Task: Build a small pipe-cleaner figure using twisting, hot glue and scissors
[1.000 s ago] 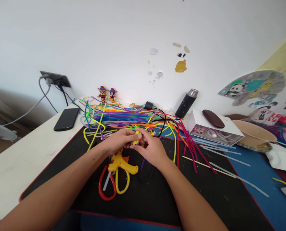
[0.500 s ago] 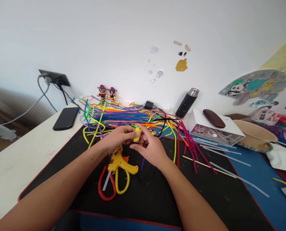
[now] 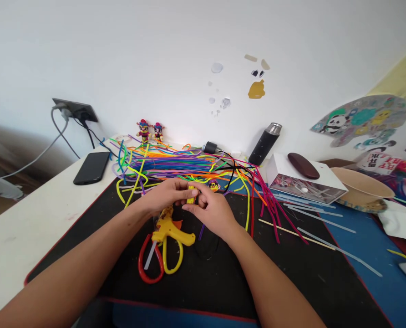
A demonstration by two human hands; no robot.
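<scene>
Between the fingertips of both hands is a small yellow piece [image 3: 190, 195], held above the black mat [image 3: 203, 291]. My left hand [image 3: 170, 196] pinches it from the left. My right hand [image 3: 214, 210] closes on it from the right, its fingers partly hidden. Just below the hands lies a yellow glue gun [image 3: 172, 230] with a clear stick in its rear. Scissors with one red and one yellow handle [image 3: 173, 272] lie beneath it. A small colourful face piece [image 3: 214, 185] sits just behind my right hand.
Many coloured fuzzy stems [image 3: 179, 164] spread along the back. Two small figures [image 3: 143, 130] stand by the wall. A phone [image 3: 92, 168] lies left. On the right are a black flask [image 3: 266, 144], a white box [image 3: 278, 175], a bowl [image 3: 360, 184] and clear sticks [image 3: 322, 221].
My right index finger has come down from above and curled onto the yellow piece. The piece has turned slightly, and the view has shifted a little.
</scene>
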